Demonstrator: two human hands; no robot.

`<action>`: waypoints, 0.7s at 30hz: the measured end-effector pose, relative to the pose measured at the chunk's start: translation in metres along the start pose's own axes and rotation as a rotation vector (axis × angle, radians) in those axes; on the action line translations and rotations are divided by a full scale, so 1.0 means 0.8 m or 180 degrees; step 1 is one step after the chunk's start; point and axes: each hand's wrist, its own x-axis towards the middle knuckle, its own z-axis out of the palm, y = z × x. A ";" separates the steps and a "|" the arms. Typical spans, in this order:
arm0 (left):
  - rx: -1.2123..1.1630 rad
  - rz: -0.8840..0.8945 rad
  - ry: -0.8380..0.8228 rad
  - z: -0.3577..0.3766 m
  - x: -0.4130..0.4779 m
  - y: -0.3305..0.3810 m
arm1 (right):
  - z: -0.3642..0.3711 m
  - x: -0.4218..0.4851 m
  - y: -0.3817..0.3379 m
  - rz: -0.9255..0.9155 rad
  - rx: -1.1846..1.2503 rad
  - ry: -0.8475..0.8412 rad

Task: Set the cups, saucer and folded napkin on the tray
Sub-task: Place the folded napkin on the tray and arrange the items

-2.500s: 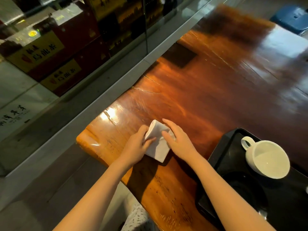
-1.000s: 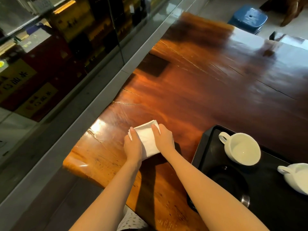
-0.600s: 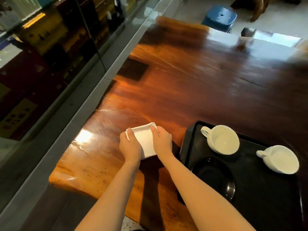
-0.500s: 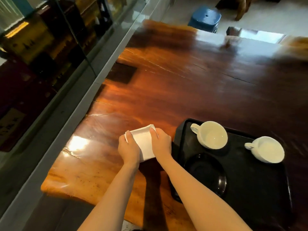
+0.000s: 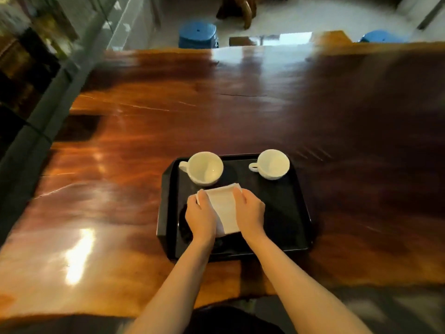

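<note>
While the folded napkin [image 5: 224, 210] was held over the near-left part of the tray [image 5: 297, 213], the step in hand looked to be the last placement: the white square sat between both hands, above the dark saucer [image 5: 184, 227], whose rim showed only as a faint glossy curve on the tray's near-left floor. Whether the napkin already touched the saucer or hung just above it could not be told from this view. The left hand [image 5: 201, 218] was curled about the napkin's left edge, fingers bent and closed on the fold; the right hand [image 5: 249, 212] pinched the right edge the same way, thumb hidden beneath. Neither hand was spread flat.

By my judgement, the next move called for lowering the napkin squarely, letting both edges go together so the fold would not spring open, and drawing the hands back toward the tray's near rim without brushing the crockery beyond.

As for what the tray held: the left cup [image 5: 204, 168] stood upright at the tray's far-left corner, handle pointing left, and looked empty; the right cup [image 5: 273, 164] stood upright by the far rim toward the tray's right, handle also left, likewise empty. The tray's right half was bare. It rested on the polished wooden table [image 5: 120, 189], close to that table's near edge, with a blue stool [image 5: 198, 34] well beyond the far edge
</note>
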 end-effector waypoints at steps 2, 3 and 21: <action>-0.0030 -0.0043 -0.0162 0.036 -0.025 0.004 | -0.041 0.005 0.018 0.0005 -0.0021 0.0210; -0.0065 -0.0085 -0.0247 0.053 -0.035 0.005 | -0.059 0.008 0.027 0.0001 -0.0072 0.0294; 0.0395 -0.0658 -0.1587 0.147 -0.059 -0.048 | -0.138 0.063 0.121 0.0801 -0.1148 -0.0521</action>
